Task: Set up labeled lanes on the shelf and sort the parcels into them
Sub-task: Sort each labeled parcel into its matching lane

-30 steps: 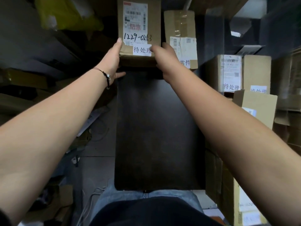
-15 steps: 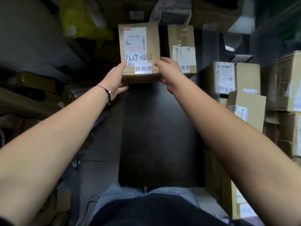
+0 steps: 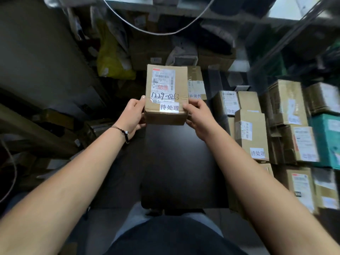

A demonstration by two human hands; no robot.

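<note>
A small cardboard parcel point(image 3: 166, 92) with a shipping label, the handwritten number 1229-0253 and a white tag reading 待处理 sits at the far end of the dark shelf board point(image 3: 184, 162). My left hand point(image 3: 133, 115) grips its left side and my right hand point(image 3: 199, 116) grips its right side. Whether its underside touches the board I cannot tell. Right behind it stands a second parcel point(image 3: 196, 83) tagged 异常件, partly hidden.
Stacked cardboard parcels point(image 3: 252, 133), some tagged 待处理, crowd the right side along with a teal box point(image 3: 327, 140). A yellow bag point(image 3: 112, 57) and more boxes fill the back. A white cable point(image 3: 156, 32) hangs overhead. Clutter lies at the left.
Both hands have drawn the parcel back toward me along the board, away from the parcel tagged 异常件. The view has tilted up.
</note>
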